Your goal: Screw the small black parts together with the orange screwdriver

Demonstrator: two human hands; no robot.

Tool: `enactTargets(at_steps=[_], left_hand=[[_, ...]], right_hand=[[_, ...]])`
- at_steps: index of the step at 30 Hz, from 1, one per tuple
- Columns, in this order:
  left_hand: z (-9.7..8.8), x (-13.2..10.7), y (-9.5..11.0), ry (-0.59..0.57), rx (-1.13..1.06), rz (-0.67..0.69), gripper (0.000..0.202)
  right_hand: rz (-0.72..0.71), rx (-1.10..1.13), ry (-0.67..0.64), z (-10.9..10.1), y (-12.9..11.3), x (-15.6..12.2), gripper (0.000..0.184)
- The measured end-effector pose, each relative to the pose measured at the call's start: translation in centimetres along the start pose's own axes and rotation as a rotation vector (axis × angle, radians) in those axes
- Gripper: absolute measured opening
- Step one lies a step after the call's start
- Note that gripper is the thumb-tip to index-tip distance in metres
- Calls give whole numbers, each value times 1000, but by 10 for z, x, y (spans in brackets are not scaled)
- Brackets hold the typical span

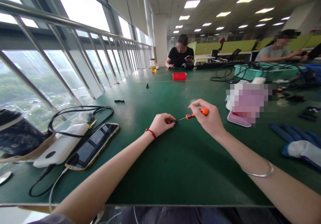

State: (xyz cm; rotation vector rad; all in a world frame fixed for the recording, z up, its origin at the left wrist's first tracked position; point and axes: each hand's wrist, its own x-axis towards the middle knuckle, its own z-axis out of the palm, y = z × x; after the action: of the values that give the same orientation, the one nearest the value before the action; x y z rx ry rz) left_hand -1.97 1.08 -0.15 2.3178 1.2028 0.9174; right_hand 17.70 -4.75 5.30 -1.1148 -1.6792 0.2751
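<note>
Pinches small dark part with curled left hand; grips orange screwdriver in right hand, tip meeting the part, over green table.

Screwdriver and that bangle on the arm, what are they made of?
The screwdriver in the right hand has a smooth orange and black handle, likely plastic, and a thin grey shaft, likely metal. The left hand pinches a small dark part at its tip. The bangle is silvery and shiny, so probably metal.
</note>
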Motion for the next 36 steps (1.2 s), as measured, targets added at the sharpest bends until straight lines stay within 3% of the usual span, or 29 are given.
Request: enactTargets(at_steps=[2, 4, 6, 10, 14, 17, 20, 25, 28, 32, 36], left_hand=[[0, 0, 1, -1, 0, -12, 20], [0, 0, 2, 2, -3, -29, 20], [0, 0, 3, 2, -6, -47, 20], [0, 0, 3, 0, -10, -50, 20], [-1, 0, 2, -5, -17, -45, 20], [-1, 0, 2, -9, -20, -47, 21], [-1, 0, 3, -8, -18, -48, 21], [-2, -1, 4, -12, -17, -52, 21], [-2, 0, 4, -14, -22, -55, 20], [-2, 0, 4, -15, -25, -59, 20], [-2, 0, 2, -19, -23, -51, 20]], right_hand=[[-40, 5, 5, -1, -1, 0, 16], [-58, -5, 34, -1, 0, -1, 20], [-33, -25, 59, -1, 1, -1, 28], [51, -47, 62, 0, 2, 1, 23], [17, -7, 60, 0, 2, 2, 18], [40, -15, 78, 0, 3, 2, 31], [98, -53, 72, 0, 5, 2, 25], [32, 19, 27, 0, 5, 2, 17], [24, 24, 45, 1, 6, 1, 32], [64, 12, 58, 1, 7, 2, 20], [16, 84, -2, 0, 8, 3, 16]])
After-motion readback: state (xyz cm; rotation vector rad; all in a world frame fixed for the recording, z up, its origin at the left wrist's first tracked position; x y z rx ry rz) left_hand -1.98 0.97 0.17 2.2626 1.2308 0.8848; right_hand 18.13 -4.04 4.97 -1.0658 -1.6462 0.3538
